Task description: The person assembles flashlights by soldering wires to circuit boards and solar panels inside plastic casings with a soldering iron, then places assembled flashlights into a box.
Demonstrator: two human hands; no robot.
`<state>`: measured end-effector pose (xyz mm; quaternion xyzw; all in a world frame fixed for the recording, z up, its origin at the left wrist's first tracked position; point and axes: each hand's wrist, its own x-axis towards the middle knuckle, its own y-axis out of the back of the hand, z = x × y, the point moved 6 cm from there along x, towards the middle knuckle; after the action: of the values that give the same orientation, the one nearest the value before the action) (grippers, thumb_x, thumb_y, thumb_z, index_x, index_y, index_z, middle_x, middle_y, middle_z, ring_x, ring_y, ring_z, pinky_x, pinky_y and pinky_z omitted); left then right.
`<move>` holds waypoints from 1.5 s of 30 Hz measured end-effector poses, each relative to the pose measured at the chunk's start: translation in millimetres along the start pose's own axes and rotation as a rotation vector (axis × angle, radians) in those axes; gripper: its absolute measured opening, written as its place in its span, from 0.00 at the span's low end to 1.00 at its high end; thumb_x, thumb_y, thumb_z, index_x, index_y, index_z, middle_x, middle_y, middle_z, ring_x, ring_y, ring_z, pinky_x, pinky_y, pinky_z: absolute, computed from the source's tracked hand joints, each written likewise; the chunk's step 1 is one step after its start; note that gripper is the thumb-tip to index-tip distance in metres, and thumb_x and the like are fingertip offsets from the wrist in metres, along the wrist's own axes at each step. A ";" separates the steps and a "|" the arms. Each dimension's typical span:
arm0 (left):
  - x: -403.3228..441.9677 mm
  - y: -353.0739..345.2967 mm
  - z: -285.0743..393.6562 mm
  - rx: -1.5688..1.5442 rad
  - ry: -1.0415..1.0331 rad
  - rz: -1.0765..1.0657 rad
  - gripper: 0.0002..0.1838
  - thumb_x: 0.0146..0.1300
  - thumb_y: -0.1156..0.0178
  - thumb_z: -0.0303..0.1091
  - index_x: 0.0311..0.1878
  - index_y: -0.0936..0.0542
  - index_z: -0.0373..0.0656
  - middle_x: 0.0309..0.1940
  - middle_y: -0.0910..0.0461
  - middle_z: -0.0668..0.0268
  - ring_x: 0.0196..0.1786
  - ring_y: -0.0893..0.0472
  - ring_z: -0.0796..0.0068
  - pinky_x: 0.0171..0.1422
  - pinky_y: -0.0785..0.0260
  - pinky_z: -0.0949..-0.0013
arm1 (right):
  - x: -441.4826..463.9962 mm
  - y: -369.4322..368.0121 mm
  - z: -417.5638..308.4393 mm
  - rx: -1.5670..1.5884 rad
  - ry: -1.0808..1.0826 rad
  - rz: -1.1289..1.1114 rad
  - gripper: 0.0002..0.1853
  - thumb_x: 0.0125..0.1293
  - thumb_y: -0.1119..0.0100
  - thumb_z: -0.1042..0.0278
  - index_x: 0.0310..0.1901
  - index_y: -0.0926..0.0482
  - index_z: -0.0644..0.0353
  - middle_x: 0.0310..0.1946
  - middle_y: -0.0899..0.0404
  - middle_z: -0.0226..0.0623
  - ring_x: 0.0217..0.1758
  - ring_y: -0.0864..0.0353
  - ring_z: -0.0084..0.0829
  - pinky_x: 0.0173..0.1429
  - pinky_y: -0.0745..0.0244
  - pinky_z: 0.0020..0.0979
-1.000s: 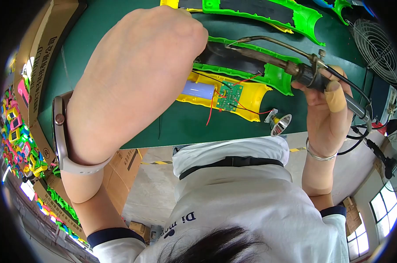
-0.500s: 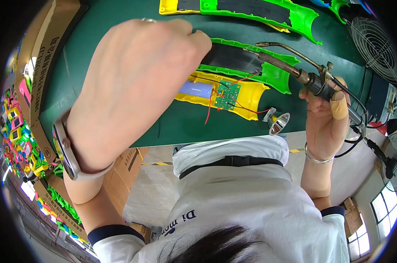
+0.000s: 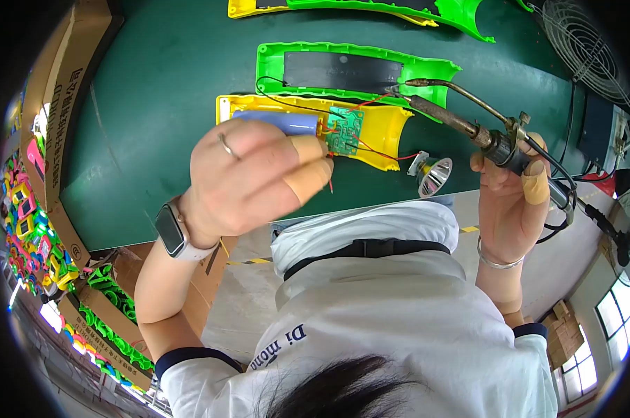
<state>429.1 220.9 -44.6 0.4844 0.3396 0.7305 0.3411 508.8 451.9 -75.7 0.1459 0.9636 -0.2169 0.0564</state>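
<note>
- One white cloth shirt (image 3: pixel 378 306), softly creased, with dark-trimmed sleeves, fills the nearest space.
- The left hand (image 3: pixel 252 174) is half curled, fingers bent together, two wrapped in tan tape; a smooth-faced watch (image 3: pixel 171 230) with a pale strap circles its wrist. Its fingertips are beside a thin red wire (image 3: pixel 332 186); whether they pinch it, I cannot tell.
- The right hand (image 3: pixel 510 198) is closed around a soldering iron (image 3: pixel 446 118), its rough brown barrel pointing inward; a slim bent metal tube (image 3: pixel 461 90) runs above the barrel.
- Near the table's front edge lies a shiny, bowl-shaped reflector (image 3: pixel 437 177), wired to the circuit board.
- The yellow plastic shell (image 3: pixel 386 132), long, hollow and flared at one end, lies behind the left hand. Inside are a smooth blue-violet cylinder (image 3: pixel 287 123) and the flat green circuit board (image 3: pixel 344 129).
- Just beyond, a matching green shell (image 3: pixel 437 71) carries a flat black strip (image 3: pixel 343 72); the iron's tip is over it, contact unclear.
- Farther back on the smooth green table (image 3: pixel 155 90) lie more curved shells (image 3: pixel 461 17) and, rightward, a round wire grille (image 3: pixel 583 42).
</note>
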 end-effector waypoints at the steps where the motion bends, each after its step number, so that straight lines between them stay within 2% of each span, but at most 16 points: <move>1: 1.0 -1.0 -3.1 -0.051 0.070 0.023 0.11 0.37 0.38 0.29 0.30 0.22 0.47 0.31 0.23 0.71 0.29 0.27 0.73 0.30 0.33 0.74 | -2.6 -0.8 -0.2 -0.009 -0.007 -0.004 0.15 0.66 0.55 0.56 0.47 0.30 0.56 0.37 0.25 0.31 0.43 0.28 0.27 0.46 0.37 0.35; 2: 0.3 -0.5 -3.9 -0.100 0.227 0.082 0.13 0.37 0.35 0.27 0.30 0.21 0.47 0.28 0.23 0.70 0.30 0.26 0.71 0.31 0.34 0.73 | -5.9 -0.6 0.3 -0.003 -0.007 -0.001 0.15 0.66 0.55 0.55 0.47 0.30 0.56 0.38 0.25 0.31 0.44 0.28 0.27 0.46 0.37 0.35; 5: 4.9 -1.6 -3.2 -0.092 0.385 0.116 0.13 0.37 0.33 0.25 0.31 0.21 0.47 0.28 0.23 0.69 0.30 0.26 0.70 0.31 0.34 0.72 | -17.9 0.6 3.8 -0.008 -0.025 0.061 0.15 0.66 0.54 0.55 0.47 0.30 0.57 0.40 0.27 0.31 0.46 0.27 0.30 0.46 0.36 0.36; 6: 9.3 -1.2 -1.9 -0.093 0.419 0.087 0.10 0.41 0.34 0.25 0.30 0.22 0.46 0.28 0.25 0.68 0.29 0.26 0.69 0.31 0.34 0.71 | -20.0 0.0 5.3 -0.004 -0.026 0.088 0.15 0.64 0.52 0.57 0.46 0.30 0.59 0.40 0.28 0.32 0.44 0.26 0.31 0.45 0.34 0.35; 8: 11.9 -0.3 -0.1 -0.108 0.551 0.056 0.10 0.40 0.35 0.24 0.29 0.23 0.44 0.29 0.28 0.66 0.29 0.27 0.68 0.31 0.34 0.70 | -23.9 -3.0 8.9 0.012 -0.022 0.140 0.16 0.61 0.46 0.60 0.44 0.31 0.63 0.37 0.29 0.34 0.38 0.25 0.31 0.41 0.30 0.29; 12: 16.8 1.0 1.3 -0.178 0.762 -0.041 0.08 0.43 0.39 0.21 0.29 0.27 0.39 0.33 0.33 0.61 0.34 0.28 0.66 0.37 0.34 0.71 | -29.0 -9.9 15.6 -0.003 -0.028 0.242 0.18 0.56 0.39 0.64 0.43 0.32 0.64 0.31 0.27 0.35 0.30 0.25 0.27 0.33 0.30 0.23; 14: 20.6 2.5 1.3 -0.130 0.757 -0.082 0.08 0.42 0.40 0.20 0.28 0.28 0.38 0.33 0.33 0.61 0.33 0.29 0.65 0.36 0.34 0.71 | -32.7 -11.6 19.9 0.023 -0.040 0.288 0.17 0.55 0.39 0.67 0.42 0.32 0.65 0.32 0.26 0.37 0.29 0.26 0.27 0.31 0.30 0.24; 17: 25.2 1.8 0.1 -0.081 0.760 -0.138 0.09 0.41 0.41 0.19 0.27 0.29 0.38 0.32 0.33 0.62 0.32 0.29 0.66 0.34 0.33 0.72 | -30.7 -13.1 25.6 0.009 -0.047 0.207 0.16 0.55 0.40 0.68 0.42 0.32 0.66 0.33 0.26 0.38 0.29 0.25 0.27 0.31 0.29 0.23; 24: 26.8 0.2 -3.4 -0.098 0.743 -0.195 0.09 0.40 0.42 0.18 0.27 0.29 0.39 0.32 0.32 0.63 0.30 0.28 0.67 0.32 0.33 0.72 | -32.2 -17.6 29.2 -0.062 -0.116 0.278 0.14 0.54 0.41 0.74 0.40 0.32 0.68 0.34 0.26 0.38 0.30 0.23 0.26 0.37 0.25 0.25; 27: 26.3 -0.4 -3.4 -0.097 0.744 -0.196 0.09 0.40 0.42 0.18 0.27 0.29 0.39 0.32 0.32 0.63 0.30 0.28 0.67 0.32 0.33 0.72 | -30.2 -20.5 28.4 -0.078 -0.118 0.229 0.13 0.54 0.42 0.75 0.40 0.31 0.68 0.35 0.26 0.38 0.31 0.23 0.27 0.37 0.24 0.24; 39: 26.0 -0.2 -4.4 -0.096 0.740 -0.205 0.09 0.40 0.42 0.19 0.26 0.29 0.39 0.32 0.32 0.63 0.29 0.28 0.67 0.31 0.33 0.71 | -30.4 -18.4 29.9 -0.039 -0.114 0.242 0.13 0.55 0.42 0.75 0.41 0.30 0.69 0.35 0.26 0.38 0.31 0.22 0.28 0.38 0.22 0.26; 45: 26.7 -0.5 -5.1 -0.089 0.737 -0.213 0.08 0.40 0.42 0.20 0.26 0.29 0.39 0.31 0.32 0.63 0.29 0.28 0.67 0.31 0.33 0.71 | -28.9 -9.9 29.7 0.059 -0.062 0.280 0.13 0.57 0.44 0.72 0.41 0.30 0.71 0.40 0.32 0.35 0.33 0.23 0.31 0.37 0.23 0.26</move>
<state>416.4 242.4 -33.8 0.1363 0.4559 0.8301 0.2906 534.6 423.1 -93.4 0.2735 0.9249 -0.2396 0.1115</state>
